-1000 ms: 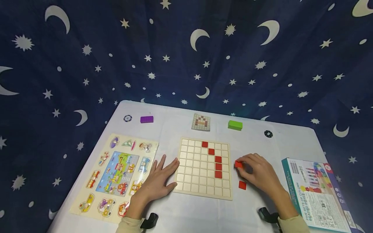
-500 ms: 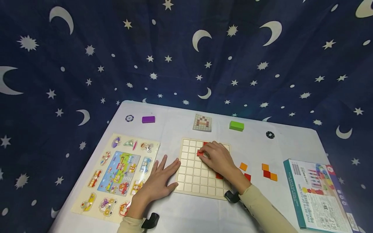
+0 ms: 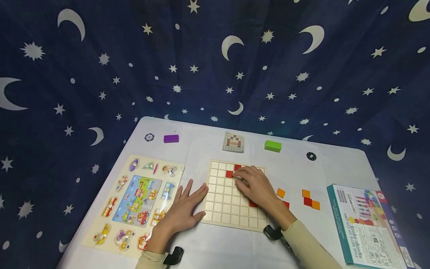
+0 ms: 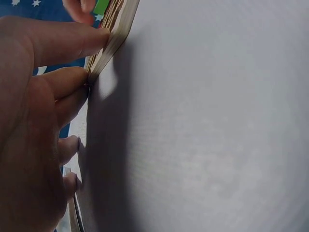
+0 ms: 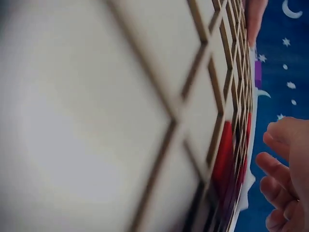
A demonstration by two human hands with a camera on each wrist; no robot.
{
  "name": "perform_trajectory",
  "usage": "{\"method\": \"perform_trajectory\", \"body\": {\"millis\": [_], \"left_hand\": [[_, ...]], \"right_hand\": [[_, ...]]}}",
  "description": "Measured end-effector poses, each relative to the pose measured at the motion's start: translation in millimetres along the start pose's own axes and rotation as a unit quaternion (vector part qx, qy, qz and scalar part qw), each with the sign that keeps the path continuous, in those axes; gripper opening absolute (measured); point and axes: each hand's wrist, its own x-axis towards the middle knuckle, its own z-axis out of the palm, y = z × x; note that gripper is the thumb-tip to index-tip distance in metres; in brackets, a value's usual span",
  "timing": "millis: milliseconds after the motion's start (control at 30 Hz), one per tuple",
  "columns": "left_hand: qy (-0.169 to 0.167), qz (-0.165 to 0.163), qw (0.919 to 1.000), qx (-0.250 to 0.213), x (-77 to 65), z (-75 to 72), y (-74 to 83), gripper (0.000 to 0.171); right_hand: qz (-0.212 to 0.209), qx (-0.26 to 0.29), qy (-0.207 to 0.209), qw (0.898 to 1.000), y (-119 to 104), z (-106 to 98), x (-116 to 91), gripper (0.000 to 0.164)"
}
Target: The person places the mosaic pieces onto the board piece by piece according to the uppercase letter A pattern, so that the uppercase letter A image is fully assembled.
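Note:
A wooden grid board (image 3: 217, 206) lies mid-table. My left hand (image 3: 179, 213) has its fingers spread, with thumb and fingertips touching the board's left edge; the left wrist view shows its fingers (image 4: 72, 46) against that edge. Over the board's upper right is my right hand (image 3: 256, 185), loosely curled beside a red tile (image 3: 229, 174) set in a second-row cell. Nothing shows between its fingers (image 5: 275, 169) in the right wrist view. Another red tile (image 3: 237, 167) sits in the top row. A lower red tile (image 3: 252, 203) shows partly; the hand hides other cells.
Loose orange (image 3: 280, 192) and red tiles (image 3: 307, 201) lie right of the board. Behind it are a pattern card (image 3: 233, 142), a green block (image 3: 273, 146) and a purple block (image 3: 171, 138). A picture puzzle (image 3: 122, 228) lies left, a box (image 3: 366, 224) right.
My right hand has brought a red tile from the right side onto the board. The tile now lies in its cell, and the fingers have shifted slightly right of it. The left hand stays put.

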Motion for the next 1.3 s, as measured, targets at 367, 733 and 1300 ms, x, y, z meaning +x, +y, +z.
{"method": "perform_trajectory", "body": {"millis": [367,733,1300], "left_hand": [[0.001,-0.001,1.0000,0.002,0.1,0.6,-0.3,0.076],[0.002,0.001,1.0000,0.006,0.5,0.9,-0.9,0.077],[0.001,0.001,1.0000,0.005,0.4,1.3,0.0,0.076]], "right_hand": [[0.074,-0.040,0.072,0.994,52.2,-34.3,-97.0,0.026],[0.093,-0.064,0.042,0.993,78.1,-53.7,-136.1,0.028],[0.035,-0.030,0.059,0.997,49.2,-42.5,-87.5,0.037]]}}
